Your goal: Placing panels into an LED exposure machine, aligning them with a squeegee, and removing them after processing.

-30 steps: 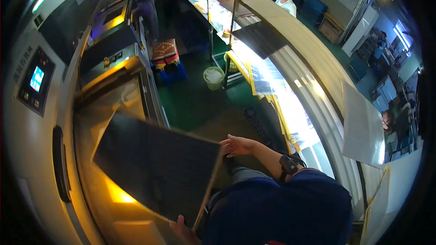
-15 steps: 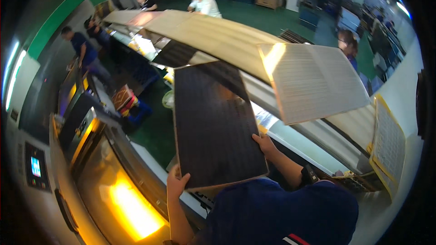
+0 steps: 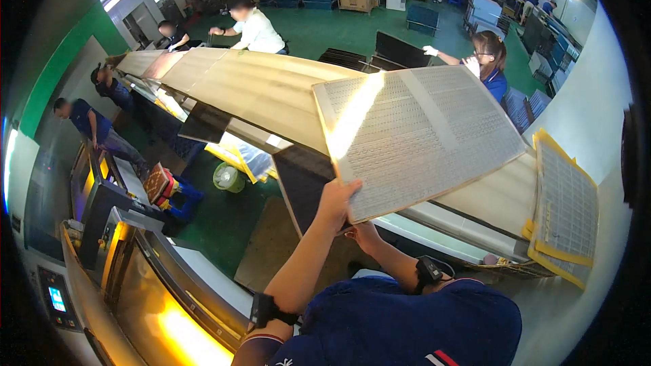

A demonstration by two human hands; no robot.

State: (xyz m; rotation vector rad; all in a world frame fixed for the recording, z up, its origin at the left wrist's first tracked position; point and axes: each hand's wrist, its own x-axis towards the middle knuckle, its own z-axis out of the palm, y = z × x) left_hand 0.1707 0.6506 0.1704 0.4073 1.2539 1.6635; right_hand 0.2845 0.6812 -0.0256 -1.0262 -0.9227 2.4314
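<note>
A pale grey panel (image 3: 434, 135), printed with rows of small marks, rests tilted over the long cream-topped table, with bright glare along its left side. My left hand (image 3: 337, 203) is closed on its near left corner, thumb on top. A flat dark panel (image 3: 298, 176) hangs lower, beside and partly beneath the pale one, and my left forearm crosses in front of it. My right hand (image 3: 367, 236) is just below the pale panel's near edge, closed at the dark panel's edge; the panels partly hide its fingers.
The long table (image 3: 271, 88) runs to the far left, with people working along it. A yellow-lit machine (image 3: 176, 325) stands at near left. A green bin (image 3: 228, 177) is on the floor. Yellow-edged frames (image 3: 566, 203) lean at right. A co-worker (image 3: 491, 61) stands beyond the table.
My left hand has left the dark panel and taken hold of the pale panel's corner. The dark panel has dropped lower in my right hand. The view has shifted.
</note>
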